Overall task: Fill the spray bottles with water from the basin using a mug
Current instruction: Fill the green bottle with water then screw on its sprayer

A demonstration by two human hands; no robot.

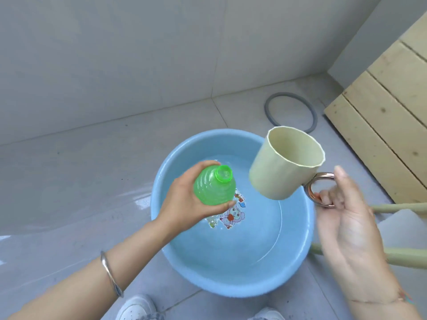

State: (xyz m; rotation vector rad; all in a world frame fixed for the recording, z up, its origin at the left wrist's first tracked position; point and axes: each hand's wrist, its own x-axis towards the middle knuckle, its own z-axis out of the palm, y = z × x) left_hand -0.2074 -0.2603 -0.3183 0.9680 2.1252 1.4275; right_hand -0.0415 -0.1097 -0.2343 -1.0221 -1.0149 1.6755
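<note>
A blue basin [161, 204] with clear water and a cartoon sticker on its bottom stands on the tiled floor. My left hand [182, 202] grips a green ribbed spray bottle [212, 190] over the basin, its neck open with no spray head on it. My right hand [346, 218] holds a cream mug [286, 165] by its copper-coloured handle [316, 190], just right of the bottle's mouth. The mug is tilted with its mouth facing up toward me, and its inside looks empty.
A grey rubber ring [290, 112] lies on the floor behind the basin. A pale wooden slatted structure [388, 125] rises at the right. Greenish bars [402, 257] and a white surface sit at the right edge. My shoes [136, 308] show at the bottom.
</note>
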